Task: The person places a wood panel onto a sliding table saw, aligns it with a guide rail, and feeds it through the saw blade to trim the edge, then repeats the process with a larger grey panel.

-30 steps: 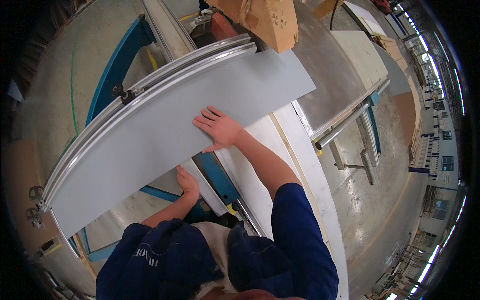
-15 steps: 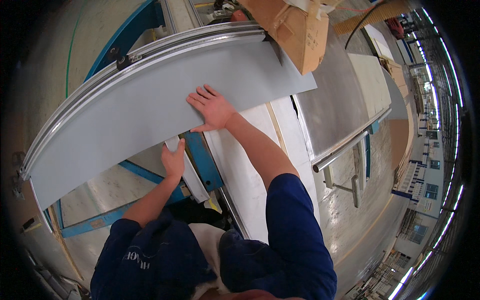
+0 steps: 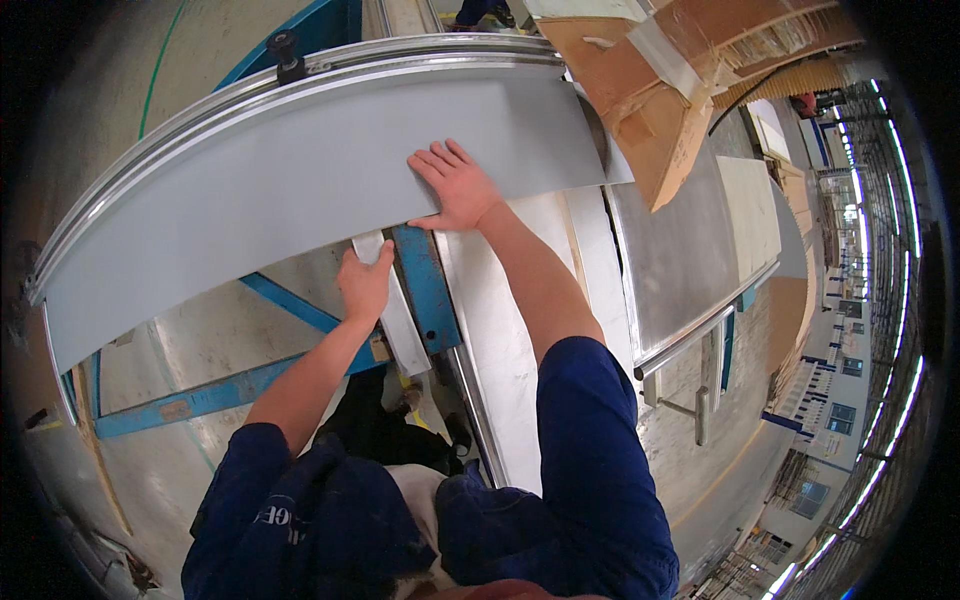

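A long grey sheet panel (image 3: pixel 270 170) lies across in front of me, its far edge along a silver metal fence rail (image 3: pixel 400 52). My right hand (image 3: pixel 460 192) rests on the panel near its front edge, fingers stretched out and palm down. Just left of it, my left hand (image 3: pixel 366 282) is closed around a pale metal bar (image 3: pixel 403 330) that runs out from under the panel toward me; its thumb points up. Beside that bar is a blue metal beam (image 3: pixel 428 290). A thin, dark curved piece (image 3: pixel 592 120) stands at the panel's right end, partly hidden by a cardboard cover (image 3: pixel 650 130).
A black clamp knob (image 3: pixel 287 58) sits on the rail. Right of me are a white machine table (image 3: pixel 510 370) and a metal-topped table (image 3: pixel 670 260) with a round bar (image 3: pixel 685 342) along its edge. A blue frame (image 3: pixel 200 395) spans below the panel at left.
The panel, the rail with its knob and both my hands have moved away from me relative to the machine table. At the panel's right end, a pale strip now shows past the dark piece.
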Demonstrator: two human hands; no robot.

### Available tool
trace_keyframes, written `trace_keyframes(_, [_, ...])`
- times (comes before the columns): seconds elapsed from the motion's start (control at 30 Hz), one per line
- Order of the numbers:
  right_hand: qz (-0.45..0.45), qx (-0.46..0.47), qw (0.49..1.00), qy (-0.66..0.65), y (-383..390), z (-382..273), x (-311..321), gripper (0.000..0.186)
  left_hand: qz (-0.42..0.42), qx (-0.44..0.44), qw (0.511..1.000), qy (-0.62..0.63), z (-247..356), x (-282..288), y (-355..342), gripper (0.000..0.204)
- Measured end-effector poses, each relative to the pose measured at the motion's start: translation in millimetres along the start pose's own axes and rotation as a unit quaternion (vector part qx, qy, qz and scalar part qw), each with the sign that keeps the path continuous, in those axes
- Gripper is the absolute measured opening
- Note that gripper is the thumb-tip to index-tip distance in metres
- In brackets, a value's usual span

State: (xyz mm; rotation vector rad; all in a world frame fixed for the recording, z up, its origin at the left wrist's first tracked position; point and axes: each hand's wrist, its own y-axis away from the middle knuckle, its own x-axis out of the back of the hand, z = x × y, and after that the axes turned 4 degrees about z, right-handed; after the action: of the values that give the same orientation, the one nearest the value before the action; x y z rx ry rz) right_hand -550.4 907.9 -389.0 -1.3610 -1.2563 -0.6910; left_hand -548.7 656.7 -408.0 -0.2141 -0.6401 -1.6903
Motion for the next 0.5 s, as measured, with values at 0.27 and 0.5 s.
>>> trace_keyframes(0.27, [-0.042, -0.024, 0.998, 0.034, -21, -20, 8, 0.105, 0.012, -0.012, 0.999, -0.039, 10, 25, -3, 0.062])
trace_keyframes(0.5, [-0.056, -0.022, 0.997, 0.043, -20, -32, 23, 0.103, -0.006, -0.014, 1.000, -0.007, 7, 29, 5, 0.063])
